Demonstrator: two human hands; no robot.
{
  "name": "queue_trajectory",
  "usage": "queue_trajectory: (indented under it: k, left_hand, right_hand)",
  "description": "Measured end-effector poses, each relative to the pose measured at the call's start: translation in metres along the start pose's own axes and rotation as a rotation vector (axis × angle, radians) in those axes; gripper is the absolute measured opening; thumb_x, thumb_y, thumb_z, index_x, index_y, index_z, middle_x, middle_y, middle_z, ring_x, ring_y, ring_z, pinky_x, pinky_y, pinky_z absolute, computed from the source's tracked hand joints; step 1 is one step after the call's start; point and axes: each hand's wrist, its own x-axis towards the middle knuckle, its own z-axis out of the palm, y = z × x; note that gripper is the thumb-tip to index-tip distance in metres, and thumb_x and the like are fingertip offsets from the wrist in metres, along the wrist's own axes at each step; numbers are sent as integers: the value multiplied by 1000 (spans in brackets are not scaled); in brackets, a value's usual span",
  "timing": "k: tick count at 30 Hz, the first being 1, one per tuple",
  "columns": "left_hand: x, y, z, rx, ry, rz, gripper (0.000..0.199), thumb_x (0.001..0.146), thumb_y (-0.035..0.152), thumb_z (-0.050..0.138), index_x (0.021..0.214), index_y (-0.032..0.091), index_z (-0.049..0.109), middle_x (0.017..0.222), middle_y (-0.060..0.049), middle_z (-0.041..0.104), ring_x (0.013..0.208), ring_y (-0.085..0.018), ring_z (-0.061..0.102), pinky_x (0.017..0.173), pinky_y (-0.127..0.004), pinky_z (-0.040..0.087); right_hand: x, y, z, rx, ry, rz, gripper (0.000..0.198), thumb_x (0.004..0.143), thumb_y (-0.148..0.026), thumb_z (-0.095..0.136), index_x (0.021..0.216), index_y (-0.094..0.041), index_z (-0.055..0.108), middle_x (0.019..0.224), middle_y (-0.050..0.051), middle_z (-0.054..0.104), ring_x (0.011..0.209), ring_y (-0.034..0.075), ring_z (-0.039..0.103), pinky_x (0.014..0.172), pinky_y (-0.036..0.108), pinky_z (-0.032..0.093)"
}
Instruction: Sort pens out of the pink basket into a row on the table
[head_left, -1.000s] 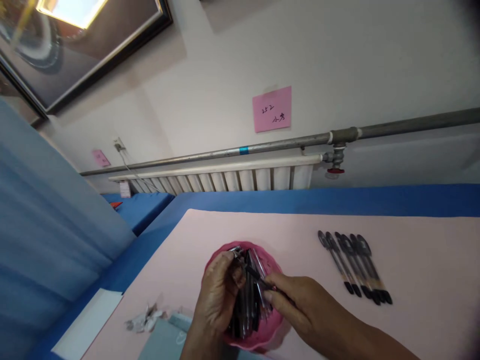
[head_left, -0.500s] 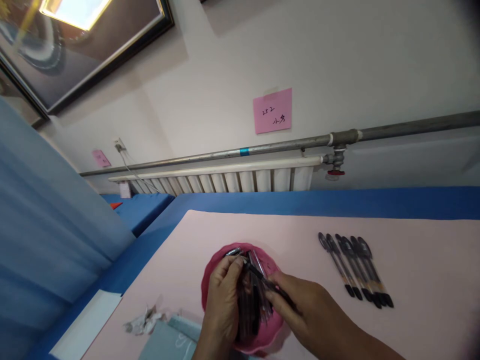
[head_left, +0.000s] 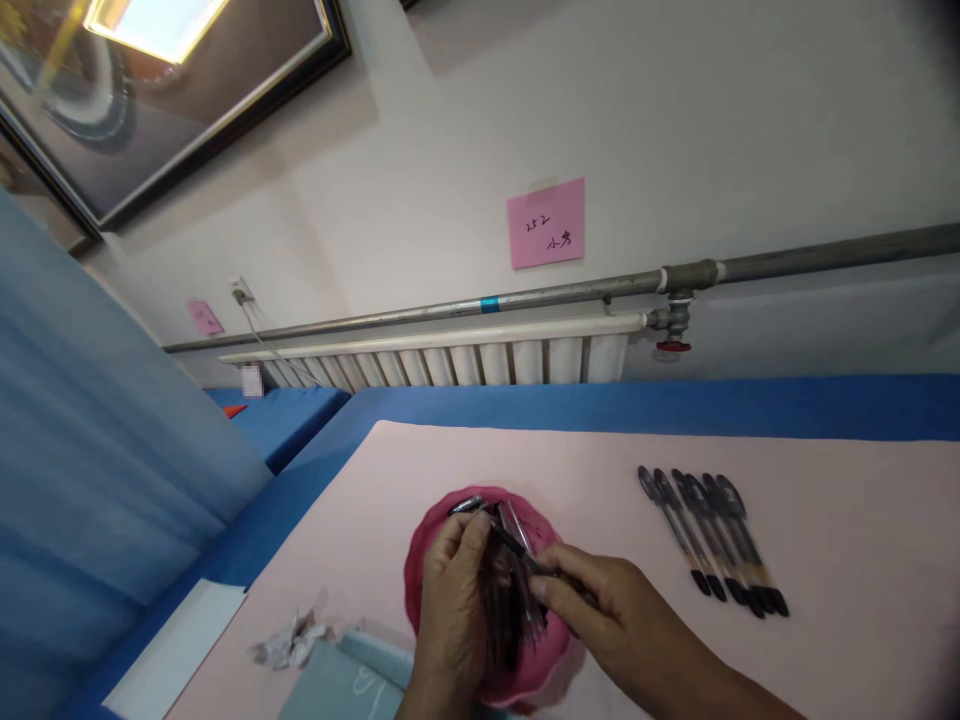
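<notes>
A pink bowl (head_left: 420, 560) full of dark pens (head_left: 510, 600) sits on the pink sheet (head_left: 600, 470) near the front edge of the bench (head_left: 675, 400). The left hand (head_left: 454, 610) reaches in from below with its back up, fingers (head_left: 469, 530) curled shut over the bundle of pens at the bowl's left side. The right hand (head_left: 607, 625) comes in from the lower right, forearm slanting across the sheet, and its thumb and forefinger are pinched closed on one thin dark pen (head_left: 514, 545) that angles up and to the left over the bowl.

Compared with a second ago, the left hand has slid a little lower and nearer the viewer, baring more of the bowl's far rim, while the right hand has drawn slightly to the right with the single pen in its pinch. The bowl itself has not moved.

To the right, well apart from the bowl, a row of six capped pens (head_left: 712, 540) lies side by side on the sheet, unchanged. Crumpled wrapping (head_left: 289, 640) and a grey-green box (head_left: 337, 680) lie to the bowl's lower left. Behind the bench stand a white radiator (head_left: 450, 365) and a grey pipe (head_left: 750, 268), with a pink note (head_left: 546, 222) on the wall.
</notes>
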Motion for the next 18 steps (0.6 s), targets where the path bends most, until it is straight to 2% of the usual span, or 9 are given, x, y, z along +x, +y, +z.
queue_trajectory:
  k: [4,6,9,13,15,18]
  left_hand:
    - [2,-3,-1,19,-17,-23,23,71,33,67,70,15,53,50,4,51,46,-5,43,47,-18,33]
    - [1,-5,0,12,-31,-26,23,71,33,67,71,15,53,51,4,51,46,-5,43,47,-18,33]
    - [0,-6,2,-14,-44,-32,23,70,33,68,70,15,53,51,4,52,45,-6,43,47,-18,33]
    - [0,-3,4,-30,-39,-32,24,69,32,69,69,15,53,50,4,52,45,-6,44,47,-18,34]
    - [1,0,2,-40,-17,-30,24,69,32,69,70,14,54,50,4,53,45,-5,44,48,-18,34]
    - [4,3,0,-43,52,-1,25,67,34,70,71,14,55,51,4,53,46,-5,45,48,-17,35]
  right_hand:
    - [-1,2,3,-43,92,22,7,80,-28,47,79,-22,51,56,-7,44,54,11,43,51,22,33]
    - [-1,3,4,-74,123,0,4,80,-26,48,79,-22,49,56,-7,47,53,11,45,51,22,34]
    - [-2,4,4,-84,116,-51,9,82,-28,46,75,-22,47,59,-5,52,56,12,48,54,22,37]
    - [-2,3,3,-4,68,-40,19,85,-32,41,72,-21,49,59,-4,51,57,12,48,54,22,38]
    - [-1,4,3,8,59,-32,15,85,-32,44,78,-21,52,62,-4,53,59,12,50,55,22,40]
    - [-1,6,3,-100,107,-52,7,78,-24,54,84,-22,51,69,-4,57,63,13,53,57,23,40]
